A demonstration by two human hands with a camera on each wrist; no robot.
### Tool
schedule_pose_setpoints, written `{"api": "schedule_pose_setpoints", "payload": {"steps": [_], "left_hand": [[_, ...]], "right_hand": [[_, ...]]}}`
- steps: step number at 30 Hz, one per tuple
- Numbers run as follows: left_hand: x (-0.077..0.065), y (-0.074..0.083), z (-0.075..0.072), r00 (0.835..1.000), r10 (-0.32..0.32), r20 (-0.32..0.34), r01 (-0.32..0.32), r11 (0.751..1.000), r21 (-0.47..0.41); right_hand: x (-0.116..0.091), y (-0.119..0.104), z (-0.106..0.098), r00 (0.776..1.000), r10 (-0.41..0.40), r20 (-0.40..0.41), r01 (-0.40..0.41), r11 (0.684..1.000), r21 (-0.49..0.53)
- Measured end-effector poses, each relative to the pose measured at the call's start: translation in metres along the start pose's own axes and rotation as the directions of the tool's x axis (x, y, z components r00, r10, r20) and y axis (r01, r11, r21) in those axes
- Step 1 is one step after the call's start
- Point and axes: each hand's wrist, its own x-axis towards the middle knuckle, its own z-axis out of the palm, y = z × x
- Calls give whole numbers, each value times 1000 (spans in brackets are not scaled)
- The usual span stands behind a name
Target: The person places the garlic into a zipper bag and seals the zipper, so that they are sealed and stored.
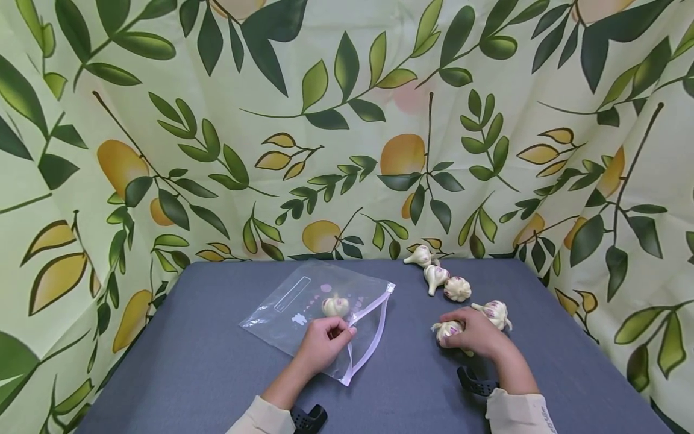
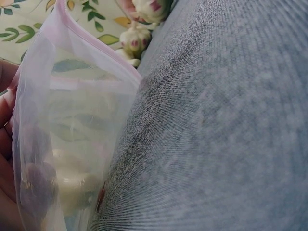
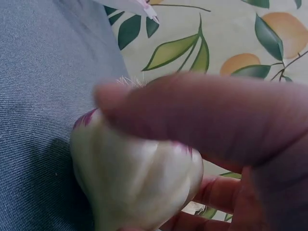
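A clear zip bag [image 1: 317,289] with a white slider edge lies on the grey table, its mouth parted toward the right. Inside it is one garlic bulb [image 1: 335,306], blurred through the plastic as a pale shape [image 2: 72,185] in the left wrist view. My left hand [image 1: 323,343] pinches the near layer of the bag at its opening. To the right, my right hand [image 1: 472,333] grips a garlic bulb [image 3: 137,175], thumb across its top and fingers curled on the far side. Another garlic bulb [image 1: 496,313] sits just beyond the right hand's knuckles.
Several more bulbs form a loose row toward the back edge, among them a garlic bulb [image 1: 436,277] and a rounder one [image 1: 458,289]. The grey table [image 1: 217,374] ends at a leaf-and-fruit patterned curtain [image 1: 347,181] behind and at both sides.
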Motion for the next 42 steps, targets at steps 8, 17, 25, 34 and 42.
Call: {"api": "schedule_pose_setpoints", "payload": {"steps": [8, 17, 25, 34, 42], "left_hand": [[0, -1, 0, 1000, 8, -6, -8, 1000, 6], [-1, 0, 0, 1000, 5, 0, -5, 1000, 7], [0, 0, 0, 1000, -5, -2, 5, 1000, 9], [0, 1, -1, 1000, -4, -3, 4, 1000, 11], [0, 1, 1, 1000, -11, -11, 11, 1000, -5]], "right_hand": [[1, -5, 2, 999, -29, -19, 29, 999, -15], [2, -8, 3, 995, 77, -70, -62, 978, 198], [2, -3, 6, 997, 44, 60, -59, 960, 274], [7, 2, 13, 993, 35, 108, -61, 967, 246], [9, -8, 16, 998, 60, 29, -65, 972, 224]]}}
